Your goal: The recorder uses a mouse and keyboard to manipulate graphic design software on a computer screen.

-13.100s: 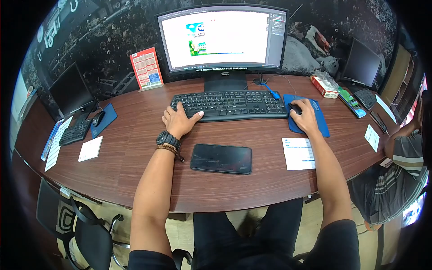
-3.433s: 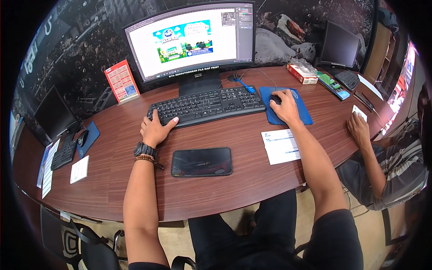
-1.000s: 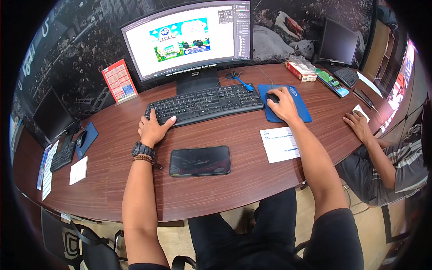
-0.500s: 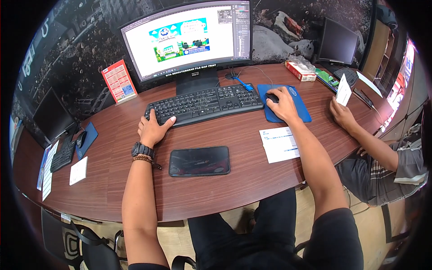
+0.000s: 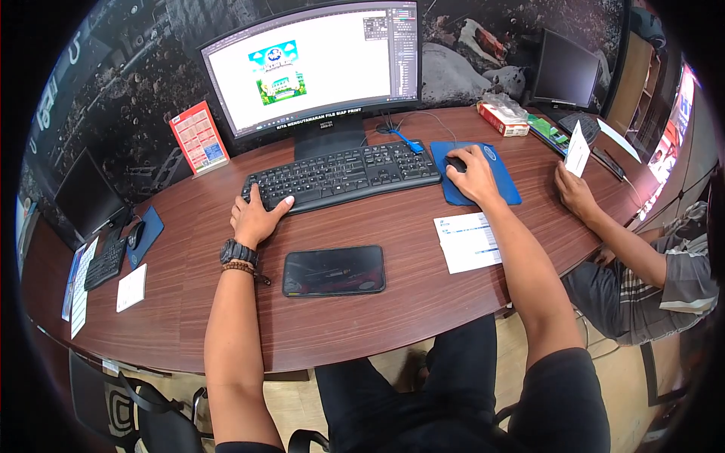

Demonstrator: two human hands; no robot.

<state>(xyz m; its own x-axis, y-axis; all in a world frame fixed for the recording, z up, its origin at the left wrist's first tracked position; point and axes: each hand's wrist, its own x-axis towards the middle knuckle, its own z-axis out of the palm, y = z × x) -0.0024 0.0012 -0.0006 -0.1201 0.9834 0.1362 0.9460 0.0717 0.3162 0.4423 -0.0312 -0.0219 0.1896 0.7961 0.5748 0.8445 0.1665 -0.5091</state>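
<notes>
My left hand (image 5: 258, 214) rests on the left end of a black keyboard (image 5: 340, 178), fingers apart, thumb stretched along its front edge. A dark watch and a beaded bracelet circle that wrist. Curled over a black computer mouse (image 5: 455, 163) is my right hand (image 5: 476, 178); the mouse sits on a blue mouse pad (image 5: 504, 183). Beyond the keyboard stands a wide curved monitor (image 5: 340, 57) with a design program on its screen, where a single blue and green picture shows on a white page. A dark-screened phone (image 5: 334, 270) lies on the desk between my forearms.
A printed paper (image 5: 470, 243) lies beside my right forearm. To the right, another person's hand (image 5: 577, 192) holds a folded white paper (image 5: 578, 153). A red desk calendar (image 5: 199, 137) stands left of the monitor. Smaller dark monitors (image 5: 88, 192) stand at both sides of the wooden desk (image 5: 174, 317).
On the screen, the right half of the blue and green picture has vanished, leaving the left half. Both my hands stay in place.
</notes>
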